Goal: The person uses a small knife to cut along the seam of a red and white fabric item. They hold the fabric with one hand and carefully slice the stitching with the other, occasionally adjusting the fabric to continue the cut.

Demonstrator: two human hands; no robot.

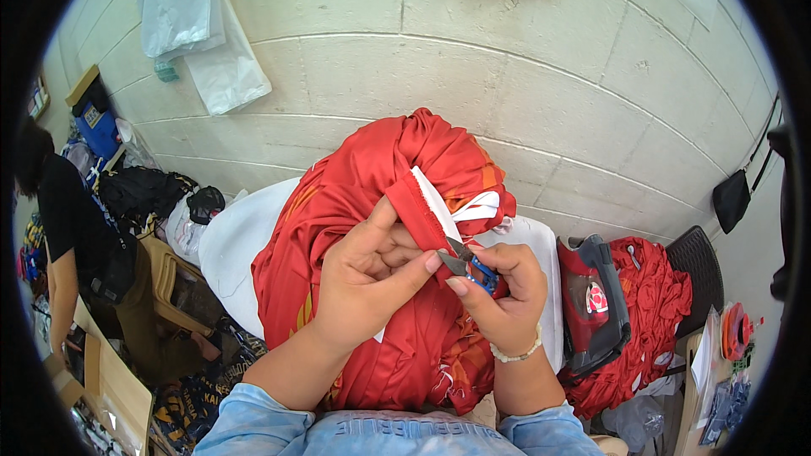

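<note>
My left hand [363,287] pinches a red fabric band [407,207] with a white strip along its edge, holding it up at the middle of the view. My right hand [511,291] grips small blue-handled thread snips [480,274], whose dark blades lie against the band's edge beside my left thumb. Beneath both hands is a big heap of red fabric [321,219] with orange and white parts, resting on a white surface [224,262].
A person in black [72,228] bends among dark garments and boxes at left. A grey-framed clear container [583,338], red cloth [655,295] and a dark woven chair [701,262] stand at right. A block wall [557,76] with hanging white bags [215,67] is ahead.
</note>
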